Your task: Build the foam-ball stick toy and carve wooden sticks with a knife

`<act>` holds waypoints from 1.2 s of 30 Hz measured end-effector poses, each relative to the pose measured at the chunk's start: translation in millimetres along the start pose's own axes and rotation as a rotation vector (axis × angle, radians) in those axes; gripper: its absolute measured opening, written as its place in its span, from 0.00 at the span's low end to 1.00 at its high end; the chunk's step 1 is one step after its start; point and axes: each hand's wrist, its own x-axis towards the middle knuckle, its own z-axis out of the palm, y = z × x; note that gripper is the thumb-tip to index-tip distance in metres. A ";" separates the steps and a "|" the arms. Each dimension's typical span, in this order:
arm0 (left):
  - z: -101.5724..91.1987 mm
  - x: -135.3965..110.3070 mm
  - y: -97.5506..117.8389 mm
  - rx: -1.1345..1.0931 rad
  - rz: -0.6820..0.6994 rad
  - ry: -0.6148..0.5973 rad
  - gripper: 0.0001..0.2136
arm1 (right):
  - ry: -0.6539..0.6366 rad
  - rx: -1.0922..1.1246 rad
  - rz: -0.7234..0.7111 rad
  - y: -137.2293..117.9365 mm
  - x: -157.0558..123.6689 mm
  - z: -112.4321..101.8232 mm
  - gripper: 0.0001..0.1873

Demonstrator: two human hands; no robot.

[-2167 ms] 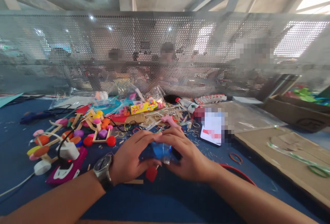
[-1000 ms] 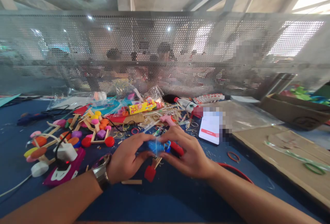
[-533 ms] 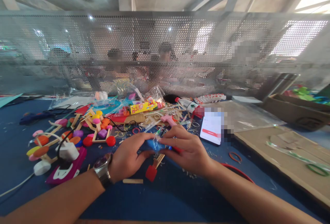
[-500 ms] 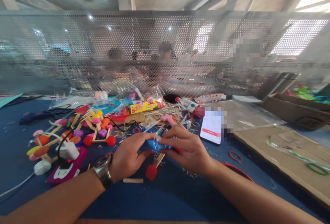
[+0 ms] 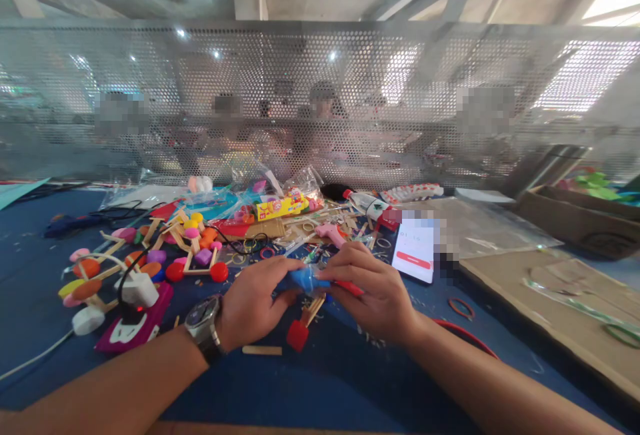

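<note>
Blue bench (image 5: 325,391), cluttered, in the head view: left hand (image 5: 253,301) and right hand (image 5: 373,296) pinch a blue piece (image 5: 305,279) between them, near some sticks (image 5: 314,309) and a red block (image 5: 296,336). Loosen either pinch and it could slip, perhaps knocking the sticks askew!

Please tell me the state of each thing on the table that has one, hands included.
left hand: fingers pinching the blue piece
right hand: fingers pinching the blue piece
blue piece: held between both hands
phone: screen lit
power strip: red light showing at its plug
bottle: lying on its side
box: open-topped
</note>
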 end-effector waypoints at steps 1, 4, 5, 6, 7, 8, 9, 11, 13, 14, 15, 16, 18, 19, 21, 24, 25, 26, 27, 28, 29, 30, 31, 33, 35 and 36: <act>0.3 -0.1 -0.8 -0.003 -0.001 0.004 0.14 | -0.010 0.002 0.012 0.3 -0.5 0.5 0.10; 1.5 -0.6 -3.2 -0.013 -0.003 0.017 0.12 | -0.048 0.018 0.046 1.2 -2.0 2.5 0.13; 1.8 -0.7 -3.6 -0.017 -0.002 0.016 0.11 | -0.058 0.023 0.051 1.4 -2.4 3.1 0.14; 2.0 -0.8 -3.7 -0.018 -0.001 0.012 0.11 | -0.067 0.024 0.047 1.5 -2.6 3.4 0.15; 2.1 -0.8 -3.4 -0.018 0.003 0.004 0.10 | -0.073 0.023 0.034 1.6 -2.6 3.5 0.16; 2.2 -0.7 -2.8 -0.019 0.008 -0.008 0.10 | -0.076 0.019 0.016 1.5 -2.4 3.3 0.16; 2.2 -0.5 -1.9 -0.022 0.012 -0.020 0.09 | -0.076 0.013 -0.007 1.4 -2.0 2.9 0.16; 2.0 0.4 0.1 -0.037 0.006 -0.042 0.09 | -0.076 0.000 -0.041 0.7 -0.5 1.4 0.14; 1.7 1.6 1.6 -0.057 -0.008 -0.060 0.08 | -0.072 -0.016 -0.057 -0.3 1.3 -0.2 0.10; 1.3 2.4 1.9 -0.066 -0.015 -0.064 0.08 | -0.071 -0.026 -0.062 -0.8 1.9 -1.0 0.09; 1.0 3.1 2.1 -0.075 -0.023 -0.068 0.08 | -0.071 -0.034 -0.061 -1.2 2.4 -1.7 0.09; 0.5 3.8 2.1 -0.083 -0.032 -0.073 0.08 | -0.067 -0.039 -0.056 -1.5 2.5 -2.2 0.09; -0.4 4.9 1.9 -0.091 -0.057 -0.074 0.08 | -0.051 -0.038 -0.027 -1.6 1.8 -2.9 0.10; -0.7 5.3 1.8 -0.092 -0.069 -0.069 0.09 | -0.039 -0.033 -0.005 -1.4 1.2 -3.2 0.11; -0.9 5.3 1.4 -0.089 -0.086 -0.058 0.08 | -0.015 -0.027 0.035 -0.6 -0.3 -3.3 0.10; 0.2 3.9 -0.3 -0.070 -0.093 -0.034 0.09 | -0.031 0.001 0.076 1.1 -1.8 -2.6 0.09; 0.7 3.3 -1.2 -0.058 -0.095 -0.029 0.09 | -0.053 0.013 0.085 1.5 -1.9 -2.1 0.09; 1.3 2.8 -2.0 -0.049 -0.095 -0.025 0.09 | -0.077 0.024 0.093 1.8 -2.0 -1.5 0.10; 1.9 2.4 -2.7 -0.043 -0.095 -0.025 0.10 | -0.098 0.031 0.097 1.9 -2.0 -0.9 0.12; 2.3 2.1 -3.1 -0.041 -0.094 -0.029 0.10 | -0.115 0.035 0.097 1.9 -1.9 -0.4 0.14; 2.5 2.1 -3.2 -0.043 -0.090 -0.035 0.10 | -0.125 0.034 0.090 1.8 -1.7 -0.1 0.15; 2.6 2.2 -2.9 -0.048 -0.084 -0.042 0.09 | -0.128 0.031 0.075 1.7 -1.4 0.1 0.16; 2.5 2.4 -2.2 -0.055 -0.076 -0.049 0.09 | -0.126 0.025 0.053 1.6 -1.0 0.0 0.16; 2.1 3.1 0.0 -0.067 -0.060 -0.057 0.07 | -0.118 0.001 -0.003 1.5 0.0 -0.6 0.15; 1.6 3.6 2.6 -0.083 -0.052 -0.066 0.06 | -0.110 -0.027 -0.052 1.7 0.8 -1.5 0.13; 1.4 3.8 3.7 -0.088 -0.050 -0.066 0.06 | -0.109 -0.037 -0.065 1.7 1.1 -1.8 0.13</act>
